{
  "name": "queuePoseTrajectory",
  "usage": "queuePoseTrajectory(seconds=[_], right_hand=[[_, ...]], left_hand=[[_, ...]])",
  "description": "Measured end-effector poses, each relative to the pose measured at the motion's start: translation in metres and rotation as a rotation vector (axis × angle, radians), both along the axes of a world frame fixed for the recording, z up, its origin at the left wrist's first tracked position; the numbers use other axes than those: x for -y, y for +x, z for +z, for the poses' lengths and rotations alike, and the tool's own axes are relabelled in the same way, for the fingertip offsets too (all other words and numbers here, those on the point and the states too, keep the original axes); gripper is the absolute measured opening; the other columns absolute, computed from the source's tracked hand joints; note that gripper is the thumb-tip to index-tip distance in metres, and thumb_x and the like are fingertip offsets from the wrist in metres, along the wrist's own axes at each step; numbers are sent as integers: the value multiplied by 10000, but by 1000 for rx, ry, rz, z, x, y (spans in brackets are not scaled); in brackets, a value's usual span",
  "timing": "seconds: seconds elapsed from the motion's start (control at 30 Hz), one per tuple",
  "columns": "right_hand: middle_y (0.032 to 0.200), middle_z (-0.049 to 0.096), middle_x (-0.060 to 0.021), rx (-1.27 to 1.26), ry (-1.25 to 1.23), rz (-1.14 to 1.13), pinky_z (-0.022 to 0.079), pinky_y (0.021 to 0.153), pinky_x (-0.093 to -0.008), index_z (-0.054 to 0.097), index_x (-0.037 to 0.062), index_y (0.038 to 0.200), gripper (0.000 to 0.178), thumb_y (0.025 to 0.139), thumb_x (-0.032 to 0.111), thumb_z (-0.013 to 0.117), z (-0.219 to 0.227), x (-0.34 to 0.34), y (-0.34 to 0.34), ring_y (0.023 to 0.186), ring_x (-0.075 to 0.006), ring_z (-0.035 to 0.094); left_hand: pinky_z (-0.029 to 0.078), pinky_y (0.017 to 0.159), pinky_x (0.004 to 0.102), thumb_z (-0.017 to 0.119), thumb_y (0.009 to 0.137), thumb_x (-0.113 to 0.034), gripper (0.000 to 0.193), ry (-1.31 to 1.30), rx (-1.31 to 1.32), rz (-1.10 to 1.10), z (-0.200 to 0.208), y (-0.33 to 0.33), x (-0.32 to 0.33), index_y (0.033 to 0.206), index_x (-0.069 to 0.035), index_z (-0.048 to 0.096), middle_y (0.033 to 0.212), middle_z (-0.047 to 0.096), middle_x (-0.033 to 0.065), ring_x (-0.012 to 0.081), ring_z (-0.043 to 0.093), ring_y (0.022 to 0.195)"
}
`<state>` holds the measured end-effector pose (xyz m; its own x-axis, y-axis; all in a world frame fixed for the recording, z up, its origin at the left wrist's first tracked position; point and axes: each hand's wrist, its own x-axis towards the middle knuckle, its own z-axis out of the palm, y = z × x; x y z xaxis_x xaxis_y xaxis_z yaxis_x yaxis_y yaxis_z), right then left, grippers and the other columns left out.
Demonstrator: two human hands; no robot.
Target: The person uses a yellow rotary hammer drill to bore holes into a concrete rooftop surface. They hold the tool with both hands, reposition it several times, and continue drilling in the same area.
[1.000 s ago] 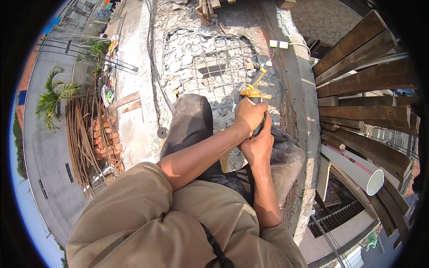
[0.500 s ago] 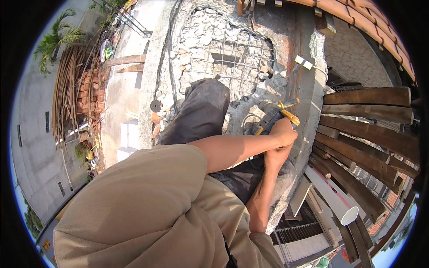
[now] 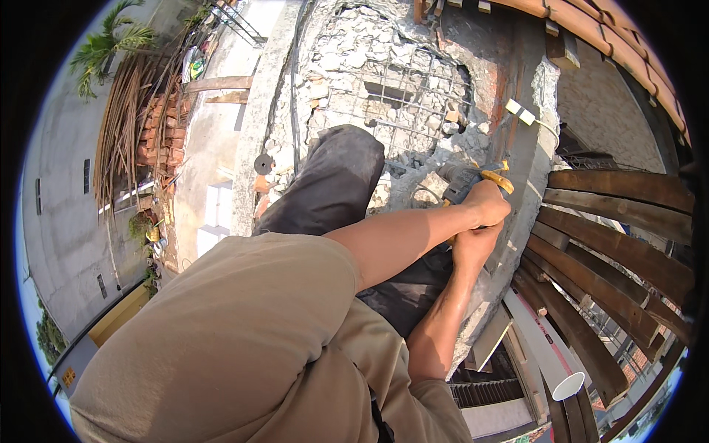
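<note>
A grey and yellow hammer drill (image 3: pixel 459 186) lies low against the broken concrete, in front of and to the right of my dark-trousered knee. Over its yellow end my left hand (image 3: pixel 487 204) is closed, with that arm reaching across my body. Just below, my right hand (image 3: pixel 475 247) is closed and pressed up against the left one at the tool's rear. Most of the right fingers and the grip itself are hidden. The tip of the tool cannot be made out among the rubble.
Broken concrete (image 3: pixel 343 63) with an exposed steel bar grid (image 3: pixel 413 92) spreads ahead. A cable (image 3: pixel 293 96) runs along its left side, near a black disc (image 3: pixel 263 164). White sockets (image 3: pixel 521 111) lie at the right ledge. Beyond it are timber planks (image 3: pixel 628 190) and a white pipe (image 3: pixel 554 362).
The scene has shifted slightly to the right in view. My two hands remain together on the hammer drill, and less of its body shows.
</note>
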<state>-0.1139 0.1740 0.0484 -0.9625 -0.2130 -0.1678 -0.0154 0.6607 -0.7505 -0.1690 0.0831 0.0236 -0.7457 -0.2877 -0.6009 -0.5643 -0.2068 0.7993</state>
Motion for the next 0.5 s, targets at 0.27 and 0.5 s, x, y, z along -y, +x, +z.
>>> queuePoseTrajectory(seconds=[0.27, 0.5], right_hand=[[1422, 680, -248, 39, -32, -92, 508, 1121, -449, 539, -13, 1501, 834, 834, 334, 900, -16, -31, 2, 1360, -366, 659], [1316, 720, -160, 142, -277, -62, 534, 1050, -381, 599, -22, 1404, 682, 830, 182, 905, -73, -27, 10, 1202, -236, 686]], left_hand=[[605, 927, 506, 737, 862, -188, 293, -101, -23, -86, -9, -2, -35, 961, 84, 785, 1080, 768, 346, 487, 757, 1079], [601, 886, 525, 749, 863, -271, 348, -263, 103, -32, -60, 16, -32, 911, 72, 783, 968, 770, 328, 478, 769, 982]])
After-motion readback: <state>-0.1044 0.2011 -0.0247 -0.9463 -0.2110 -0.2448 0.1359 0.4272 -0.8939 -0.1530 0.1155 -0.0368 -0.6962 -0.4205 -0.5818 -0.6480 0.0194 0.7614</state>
